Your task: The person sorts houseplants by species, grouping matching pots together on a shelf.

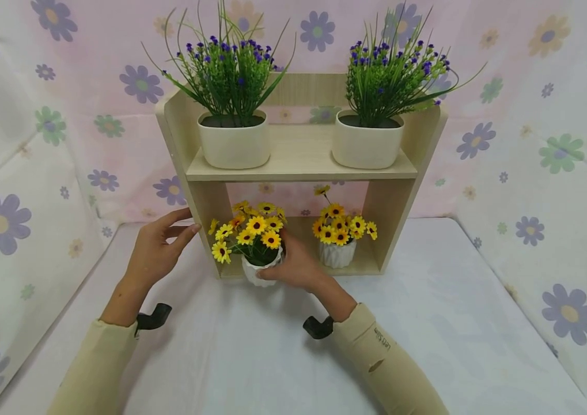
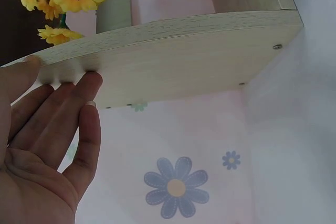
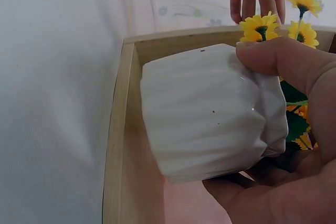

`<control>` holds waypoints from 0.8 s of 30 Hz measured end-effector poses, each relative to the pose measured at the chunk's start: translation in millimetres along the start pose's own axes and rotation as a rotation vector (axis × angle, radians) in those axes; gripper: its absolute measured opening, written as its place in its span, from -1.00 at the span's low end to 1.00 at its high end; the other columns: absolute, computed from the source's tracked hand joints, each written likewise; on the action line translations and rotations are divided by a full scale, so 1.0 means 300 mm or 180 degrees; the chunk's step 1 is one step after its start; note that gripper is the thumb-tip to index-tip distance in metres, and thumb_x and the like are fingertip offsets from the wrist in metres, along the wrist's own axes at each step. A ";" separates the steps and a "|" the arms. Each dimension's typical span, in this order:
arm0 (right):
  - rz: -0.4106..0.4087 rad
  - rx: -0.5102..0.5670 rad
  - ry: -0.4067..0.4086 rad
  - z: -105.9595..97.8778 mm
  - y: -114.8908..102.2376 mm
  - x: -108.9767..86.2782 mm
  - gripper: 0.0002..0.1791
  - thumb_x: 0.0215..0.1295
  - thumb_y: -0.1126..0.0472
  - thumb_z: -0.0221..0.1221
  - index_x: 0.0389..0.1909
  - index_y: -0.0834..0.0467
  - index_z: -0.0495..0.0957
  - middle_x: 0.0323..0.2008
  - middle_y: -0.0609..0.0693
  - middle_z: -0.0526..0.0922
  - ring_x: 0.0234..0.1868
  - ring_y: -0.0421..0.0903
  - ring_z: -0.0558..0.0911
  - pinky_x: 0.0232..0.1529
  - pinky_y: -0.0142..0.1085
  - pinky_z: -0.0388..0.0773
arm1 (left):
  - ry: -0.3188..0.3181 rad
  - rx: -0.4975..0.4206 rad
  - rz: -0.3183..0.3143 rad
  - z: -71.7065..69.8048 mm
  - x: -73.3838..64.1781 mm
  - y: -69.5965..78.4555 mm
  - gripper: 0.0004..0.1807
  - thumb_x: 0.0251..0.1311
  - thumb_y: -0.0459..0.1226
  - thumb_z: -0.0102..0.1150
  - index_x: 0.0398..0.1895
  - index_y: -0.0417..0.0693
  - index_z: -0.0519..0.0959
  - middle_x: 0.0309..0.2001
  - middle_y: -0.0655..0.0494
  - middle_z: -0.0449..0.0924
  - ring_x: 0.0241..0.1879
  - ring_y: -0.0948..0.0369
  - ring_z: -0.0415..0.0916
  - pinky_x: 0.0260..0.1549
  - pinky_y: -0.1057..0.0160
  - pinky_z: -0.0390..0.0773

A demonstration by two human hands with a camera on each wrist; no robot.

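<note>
My right hand (image 1: pixel 297 266) grips a white ridged flowerpot (image 3: pixel 205 114) of yellow artificial daisies (image 1: pixel 256 225), thumb on one side and fingers round the other. The pot is at the front left of the lower compartment of a light wooden shelf (image 1: pixel 300 176); in the right wrist view it looks tilted. With my left hand (image 1: pixel 155 248) I touch the outer face of the shelf's left side panel (image 2: pixel 173 61), fingers fairly straight and thumb by its front edge. A second white pot (image 1: pixel 337 255) of yellow daisies stands at the right of the same compartment.
On the upper board stand two cream planters (image 1: pixel 233 141) with purple flowers and long grass blades. The shelf rests on a white cloth-covered table (image 1: pixel 252 357). Flower-patterned cloth (image 1: pixel 531 173) hangs behind and at both sides.
</note>
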State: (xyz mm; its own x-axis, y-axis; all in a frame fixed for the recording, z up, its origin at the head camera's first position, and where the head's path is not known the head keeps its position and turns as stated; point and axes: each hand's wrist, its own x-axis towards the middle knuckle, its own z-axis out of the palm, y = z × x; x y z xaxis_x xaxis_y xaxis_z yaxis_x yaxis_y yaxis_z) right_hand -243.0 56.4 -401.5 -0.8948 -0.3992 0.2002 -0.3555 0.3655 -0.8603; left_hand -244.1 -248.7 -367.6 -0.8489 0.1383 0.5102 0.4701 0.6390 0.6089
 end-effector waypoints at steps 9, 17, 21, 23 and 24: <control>0.0190 0.0175 0.0160 -0.009 0.036 0.022 0.05 0.07 0.21 0.63 0.57 0.13 0.29 0.44 0.08 0.49 0.44 0.07 0.50 0.46 0.02 0.45 | 0.0022 -0.0010 0.0007 -0.001 0.000 -0.003 -0.55 0.49 -0.22 0.32 0.38 -0.05 0.62 0.29 -0.06 0.67 0.04 -0.10 0.77 -0.14 0.70 0.44; 0.0352 0.0027 0.0342 -0.001 0.082 0.051 0.04 0.11 0.09 0.62 0.58 0.12 0.30 0.43 0.07 0.50 0.45 0.07 0.49 0.47 0.03 0.44 | 0.0009 0.0027 0.0000 0.001 -0.001 -0.006 -0.54 0.49 -0.20 0.31 0.40 -0.03 0.61 0.30 -0.05 0.66 0.05 -0.08 0.77 -0.12 0.68 0.44; 0.0377 -0.0094 0.0371 0.009 0.097 0.064 0.03 0.14 0.02 0.60 0.58 0.12 0.30 0.45 0.07 0.49 0.47 0.07 0.47 0.47 0.01 0.44 | 0.0031 0.0031 0.0017 0.000 0.000 -0.007 -0.54 0.49 -0.21 0.32 0.39 -0.03 0.61 0.30 -0.05 0.67 0.04 -0.08 0.77 -0.12 0.66 0.45; 0.0367 -0.0146 0.0373 0.013 0.103 0.065 0.01 0.16 0.01 0.59 0.57 0.12 0.32 0.46 0.07 0.49 0.48 0.07 0.47 0.48 -0.01 0.43 | 0.0036 0.0021 0.0023 0.002 0.000 -0.007 -0.54 0.48 -0.22 0.32 0.39 -0.03 0.61 0.30 -0.04 0.67 0.03 -0.08 0.77 -0.12 0.67 0.46; 0.0362 -0.0141 0.0369 0.015 0.105 0.065 0.00 0.17 0.00 0.59 0.57 0.13 0.32 0.47 0.08 0.49 0.49 0.07 0.46 0.48 -0.02 0.42 | 0.0038 0.0012 0.0026 0.003 0.000 -0.007 -0.54 0.48 -0.23 0.32 0.39 -0.03 0.61 0.29 -0.04 0.67 0.03 -0.08 0.77 -0.12 0.68 0.46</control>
State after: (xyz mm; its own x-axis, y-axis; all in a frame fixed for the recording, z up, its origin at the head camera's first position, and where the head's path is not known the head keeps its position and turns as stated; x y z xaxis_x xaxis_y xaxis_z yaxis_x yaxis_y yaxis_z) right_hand -270.4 56.4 -427.0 -0.9542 -0.2543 0.1577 -0.2595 0.4406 -0.8594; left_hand -245.4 -249.5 -369.4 -0.8420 0.1345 0.5225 0.4761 0.6408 0.6023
